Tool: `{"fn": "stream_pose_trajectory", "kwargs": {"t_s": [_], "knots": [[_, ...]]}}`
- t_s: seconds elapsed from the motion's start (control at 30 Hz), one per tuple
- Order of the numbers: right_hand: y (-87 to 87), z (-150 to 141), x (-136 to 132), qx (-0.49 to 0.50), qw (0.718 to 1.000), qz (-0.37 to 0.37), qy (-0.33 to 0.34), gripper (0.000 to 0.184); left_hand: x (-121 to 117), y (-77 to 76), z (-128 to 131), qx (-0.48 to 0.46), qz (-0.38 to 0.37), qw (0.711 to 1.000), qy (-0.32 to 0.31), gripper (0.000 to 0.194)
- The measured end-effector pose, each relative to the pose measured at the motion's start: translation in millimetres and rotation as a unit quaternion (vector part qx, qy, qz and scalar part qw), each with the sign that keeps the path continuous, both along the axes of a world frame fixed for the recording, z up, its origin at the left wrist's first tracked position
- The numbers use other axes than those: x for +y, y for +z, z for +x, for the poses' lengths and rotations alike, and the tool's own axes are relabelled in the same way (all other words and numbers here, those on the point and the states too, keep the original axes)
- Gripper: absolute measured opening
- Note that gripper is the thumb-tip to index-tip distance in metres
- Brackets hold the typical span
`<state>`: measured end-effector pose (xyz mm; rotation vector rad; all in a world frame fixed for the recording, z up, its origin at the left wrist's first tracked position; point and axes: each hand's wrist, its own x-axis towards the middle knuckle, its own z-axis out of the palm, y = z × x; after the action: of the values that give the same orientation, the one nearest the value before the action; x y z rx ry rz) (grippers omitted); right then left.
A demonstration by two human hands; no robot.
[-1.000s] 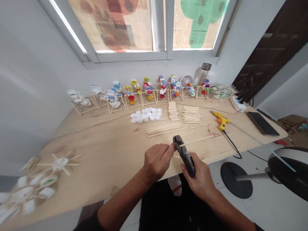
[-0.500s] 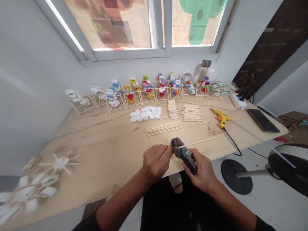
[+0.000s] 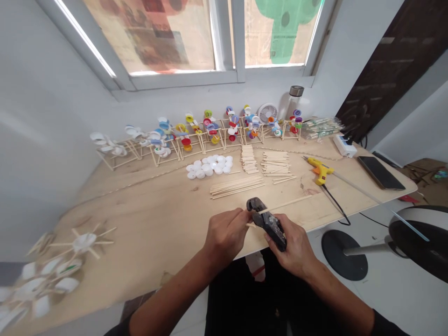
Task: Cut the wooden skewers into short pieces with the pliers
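Note:
My right hand (image 3: pixel 292 245) is wrapped round the handles of dark, worn pliers (image 3: pixel 269 226), whose jaws point up and to the left. A thin wooden stick (image 3: pixel 289 204) passes at the jaws and reaches out to the right over the table. My left hand (image 3: pixel 226 235) is closed beside the jaws, its fingertips pinching the stick's near end, partly hidden by the pliers. Just beyond my hands lie a bundle of long sticks (image 3: pixel 238 186), two piles of shorter sticks (image 3: pixel 276 162), and a cluster of white bottle caps (image 3: pixel 210 166).
Several stick frames with coloured cap wheels (image 3: pixel 213 128) line the wall. On the right are a yellow glue gun (image 3: pixel 320 170) with its cord, a phone (image 3: pixel 381 172) and a power strip (image 3: pixel 345 145). White cap wheels (image 3: pixel 84 242) lie at the left. A fan (image 3: pixel 416 242) stands beside the table.
The view has shifted slightly, so the table things appear a little further left. Both hands keep their hold on the pliers and stick, with hardly any movement.

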<state>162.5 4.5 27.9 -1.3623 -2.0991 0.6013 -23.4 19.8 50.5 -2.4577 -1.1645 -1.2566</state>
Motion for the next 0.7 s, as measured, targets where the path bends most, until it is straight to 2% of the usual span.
{"fn": "stream_pose_trajectory", "kwargs": {"t_s": [0.23,0.47,0.6,0.7], "knots": [[-5.8,-2,-1,-0.026,1.000,-0.007,-0.009,0.013,3,3.0,-3,0.016,-0.025,1.000,-0.004,0.014],[-10.9,-8,0,-0.039,0.998,-0.031,-0.040,0.012,8,-5.6,-2,0.027,0.022,0.999,0.031,0.012],[-8.0,-13,2,-0.044,0.996,-0.047,-0.054,0.014,11,-10.6,1,0.017,0.061,0.995,0.072,0.012],[-4.5,-14,3,-0.034,0.997,-0.053,-0.048,0.015,12,-10.6,1,0.014,0.066,0.995,0.071,0.012]]}}
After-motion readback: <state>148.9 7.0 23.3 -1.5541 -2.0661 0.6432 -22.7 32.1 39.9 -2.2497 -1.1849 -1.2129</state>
